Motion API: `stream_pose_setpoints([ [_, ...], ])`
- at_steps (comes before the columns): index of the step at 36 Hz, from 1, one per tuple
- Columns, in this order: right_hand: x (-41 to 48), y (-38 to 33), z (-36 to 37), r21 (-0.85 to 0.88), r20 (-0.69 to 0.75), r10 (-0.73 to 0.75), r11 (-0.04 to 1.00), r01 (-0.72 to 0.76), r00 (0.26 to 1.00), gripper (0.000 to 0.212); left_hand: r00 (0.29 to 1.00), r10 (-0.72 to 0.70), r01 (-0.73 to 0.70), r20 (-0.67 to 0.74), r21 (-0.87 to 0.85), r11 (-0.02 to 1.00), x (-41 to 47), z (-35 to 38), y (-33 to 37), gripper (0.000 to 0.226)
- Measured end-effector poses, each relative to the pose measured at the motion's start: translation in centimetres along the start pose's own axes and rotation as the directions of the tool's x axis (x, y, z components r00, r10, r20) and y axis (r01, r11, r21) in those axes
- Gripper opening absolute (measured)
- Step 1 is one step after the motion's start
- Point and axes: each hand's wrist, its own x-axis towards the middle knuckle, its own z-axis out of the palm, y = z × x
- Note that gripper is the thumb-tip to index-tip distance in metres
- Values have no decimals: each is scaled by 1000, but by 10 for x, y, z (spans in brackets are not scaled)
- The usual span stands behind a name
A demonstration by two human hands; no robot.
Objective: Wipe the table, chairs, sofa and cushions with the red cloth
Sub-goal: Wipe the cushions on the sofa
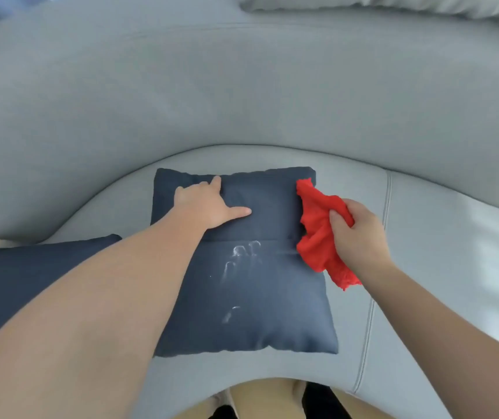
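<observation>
One red cloth (317, 234) is being gripped in a bunch by the right hand (360, 231), whose fingers are curled round its middle. It is being held against the right edge of a dark blue cushion (257, 297), its long axis running from that cushion's far right corner back toward the person, with one ragged end pointing each way. The cushion is being pressed down near its far left corner by the left hand (206, 204), fingers straight and spread. White smears (242, 258) are showing on its middle. Two dark blue cushions are being counted, the second (15, 282) partly hidden by the left forearm, both lying on one grey sofa (423, 267); one pale cushion (393, 3) is lying beyond the backrest.
</observation>
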Motion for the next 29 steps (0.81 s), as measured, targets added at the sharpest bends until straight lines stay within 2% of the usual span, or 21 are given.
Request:
stream_pose_setpoints([
  [3,-14,-5,3,-5,-64,22,1000,-22,998,23,987,-134,127,91,76,989,-21,5,-3,104],
  [6,-22,-19,3,-12,-106,6,1000,-7,994,29,955,-202,195,218,54,979,-46,31,-25,109],
  [8,-23,-30,3,-63,-80,-8,998,2,997,39,952,-222,242,211,-69,968,-61,49,-42,118],
  [10,-21,-36,2,-118,-30,-16,993,13,999,43,976,-169,203,136,-300,932,-73,63,-47,120],
  [12,-24,-36,5,-163,32,-11,987,16,999,42,984,-107,168,141,-550,818,-84,73,-43,126],
  [14,-30,-30,16,-250,113,-46,965,73,993,39,981,-115,189,155,-661,726,-90,85,-32,132],
  [18,-41,-6,55,-494,360,-84,828,266,929,34,974,-202,218,103,-664,715,-92,111,-15,130],
  [21,-50,-1,71,-418,266,-255,838,349,930,28,965,-247,248,92,-633,733,-82,118,-12,130],
  [22,-57,-2,75,-392,273,-323,823,411,906,26,963,-256,252,86,-626,738,-77,117,-11,130],
  [24,-81,3,83,-388,375,-428,733,558,822,22,960,-270,258,74,-609,750,-68,116,-9,130],
  [25,-97,9,86,-375,411,-446,713,593,795,19,959,-274,265,75,-588,764,-67,117,-7,129],
  [29,-161,38,82,-274,470,-433,756,594,769,17,953,-285,293,106,-563,773,-77,124,0,129],
])
